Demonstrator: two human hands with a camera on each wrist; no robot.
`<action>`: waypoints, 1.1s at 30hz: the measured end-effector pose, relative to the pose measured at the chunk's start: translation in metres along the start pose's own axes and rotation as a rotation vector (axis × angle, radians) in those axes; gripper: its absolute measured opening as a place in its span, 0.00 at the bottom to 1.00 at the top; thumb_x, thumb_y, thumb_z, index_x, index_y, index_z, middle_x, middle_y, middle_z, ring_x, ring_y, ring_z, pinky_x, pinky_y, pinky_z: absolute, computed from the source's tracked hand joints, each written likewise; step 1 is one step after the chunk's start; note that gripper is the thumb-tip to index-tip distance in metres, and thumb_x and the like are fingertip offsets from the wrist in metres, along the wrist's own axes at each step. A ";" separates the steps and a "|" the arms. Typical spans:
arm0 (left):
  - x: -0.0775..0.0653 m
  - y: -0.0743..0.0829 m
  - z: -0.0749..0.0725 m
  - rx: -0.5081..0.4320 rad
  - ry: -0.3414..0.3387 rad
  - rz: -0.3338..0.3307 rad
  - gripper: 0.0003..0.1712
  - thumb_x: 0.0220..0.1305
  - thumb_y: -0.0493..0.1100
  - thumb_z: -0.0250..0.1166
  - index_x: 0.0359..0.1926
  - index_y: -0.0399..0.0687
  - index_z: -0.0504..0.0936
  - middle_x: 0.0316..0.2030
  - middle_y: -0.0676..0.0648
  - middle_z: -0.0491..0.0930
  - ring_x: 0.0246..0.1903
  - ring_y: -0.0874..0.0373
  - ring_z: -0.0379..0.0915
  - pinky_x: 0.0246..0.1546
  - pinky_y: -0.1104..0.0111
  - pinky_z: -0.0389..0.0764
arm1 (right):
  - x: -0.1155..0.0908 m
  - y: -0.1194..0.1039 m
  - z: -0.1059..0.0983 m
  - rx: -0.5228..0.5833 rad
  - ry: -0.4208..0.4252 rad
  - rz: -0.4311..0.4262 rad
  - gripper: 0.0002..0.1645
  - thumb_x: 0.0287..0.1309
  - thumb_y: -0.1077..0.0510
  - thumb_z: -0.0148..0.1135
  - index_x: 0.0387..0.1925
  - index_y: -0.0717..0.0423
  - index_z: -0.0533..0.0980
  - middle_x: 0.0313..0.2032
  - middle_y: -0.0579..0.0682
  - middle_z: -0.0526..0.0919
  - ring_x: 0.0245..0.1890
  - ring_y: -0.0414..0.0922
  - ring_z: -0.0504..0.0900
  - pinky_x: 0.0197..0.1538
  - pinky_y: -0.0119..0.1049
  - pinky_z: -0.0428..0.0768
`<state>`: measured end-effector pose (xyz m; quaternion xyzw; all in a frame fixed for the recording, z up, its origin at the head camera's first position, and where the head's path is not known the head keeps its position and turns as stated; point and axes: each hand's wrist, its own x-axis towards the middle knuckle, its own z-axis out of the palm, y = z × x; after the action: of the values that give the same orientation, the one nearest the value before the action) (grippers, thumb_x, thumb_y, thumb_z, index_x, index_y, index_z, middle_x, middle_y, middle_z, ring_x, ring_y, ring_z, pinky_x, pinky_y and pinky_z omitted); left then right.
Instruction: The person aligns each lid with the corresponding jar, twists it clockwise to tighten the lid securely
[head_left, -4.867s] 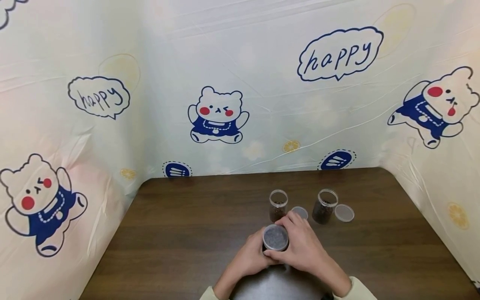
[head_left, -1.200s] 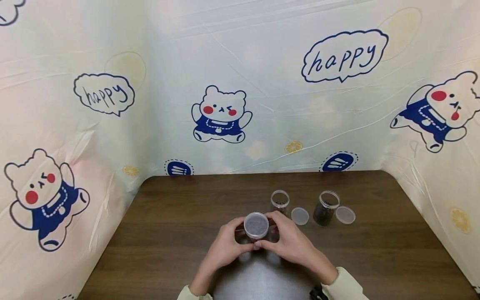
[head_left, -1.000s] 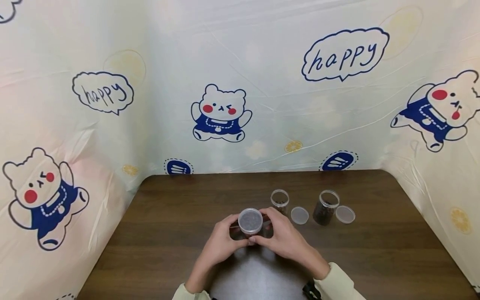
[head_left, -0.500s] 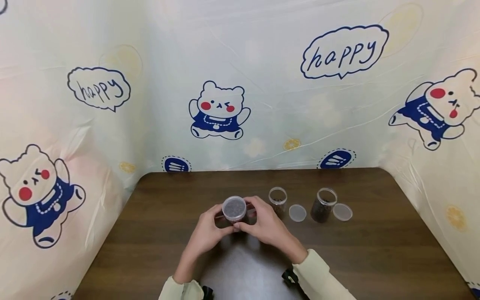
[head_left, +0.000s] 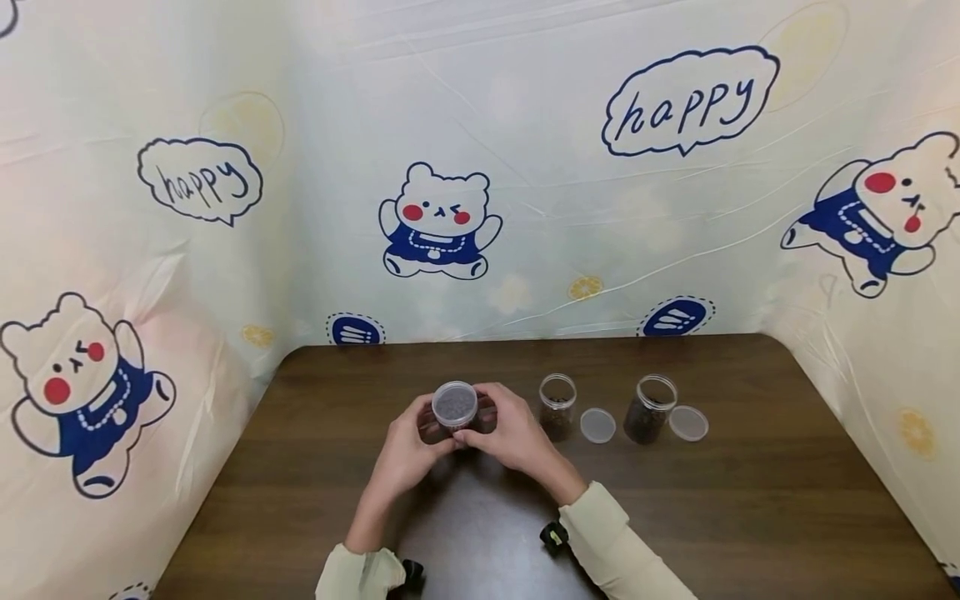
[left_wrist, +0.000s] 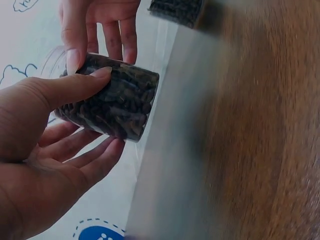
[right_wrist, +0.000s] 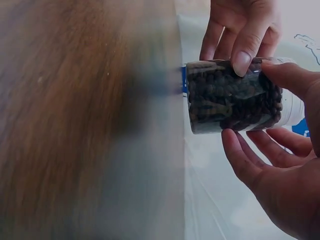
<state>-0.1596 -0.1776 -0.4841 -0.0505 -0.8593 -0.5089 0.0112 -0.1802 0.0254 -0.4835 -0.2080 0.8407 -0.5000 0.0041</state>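
Both hands hold a clear plastic jar (head_left: 454,407) of dark beans between them, upright, with a translucent lid on top in the head view. My left hand (head_left: 408,450) grips its left side, and my right hand (head_left: 516,435) grips the right side. In the left wrist view the left thumb lies along the wall of the jar (left_wrist: 122,102), the other fingers around the far side. The right wrist view shows both thumbs meeting on the jar (right_wrist: 230,100), its flat base apart from the table.
To the right stand two lidless jars of dark contents, a nearer-to-hand jar (head_left: 557,408) and a farther-right jar (head_left: 649,412). A translucent lid (head_left: 597,425) lies beside the first, another lid (head_left: 688,423) beside the second. Printed cloth (head_left: 525,208) walls the brown table (head_left: 720,517).
Both hands have carried the lidded jar left and farther back across the table, away from the two lidless jars. Those jars and their lids stay where they were.
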 end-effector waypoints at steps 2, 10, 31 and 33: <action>0.001 -0.002 -0.001 0.006 0.009 -0.003 0.39 0.53 0.30 0.81 0.66 0.43 0.76 0.61 0.39 0.82 0.61 0.42 0.82 0.62 0.52 0.84 | 0.004 0.002 0.003 0.010 0.003 0.012 0.39 0.57 0.52 0.80 0.67 0.54 0.74 0.56 0.52 0.82 0.54 0.49 0.86 0.56 0.43 0.87; 0.006 -0.011 0.000 -0.026 0.015 -0.031 0.38 0.56 0.30 0.79 0.67 0.39 0.74 0.62 0.36 0.81 0.62 0.40 0.81 0.62 0.52 0.83 | 0.012 0.007 0.012 0.081 -0.002 0.061 0.39 0.57 0.54 0.80 0.67 0.55 0.73 0.58 0.54 0.83 0.55 0.51 0.87 0.57 0.46 0.87; 0.011 -0.020 0.001 -0.039 0.000 -0.069 0.39 0.57 0.29 0.78 0.68 0.39 0.73 0.61 0.34 0.81 0.62 0.41 0.81 0.62 0.53 0.83 | 0.018 0.017 0.018 0.138 -0.042 0.088 0.38 0.58 0.56 0.79 0.68 0.54 0.73 0.59 0.55 0.83 0.56 0.51 0.87 0.57 0.44 0.87; 0.011 -0.020 0.001 -0.038 -0.003 -0.074 0.39 0.57 0.30 0.78 0.68 0.39 0.72 0.61 0.34 0.81 0.62 0.41 0.81 0.62 0.53 0.83 | 0.019 0.018 0.019 0.143 -0.044 0.086 0.38 0.58 0.57 0.80 0.68 0.54 0.73 0.59 0.55 0.83 0.56 0.51 0.87 0.57 0.44 0.87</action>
<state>-0.1726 -0.1859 -0.5013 -0.0196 -0.8506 -0.5253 -0.0097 -0.1993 0.0104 -0.5039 -0.1820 0.8106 -0.5535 0.0588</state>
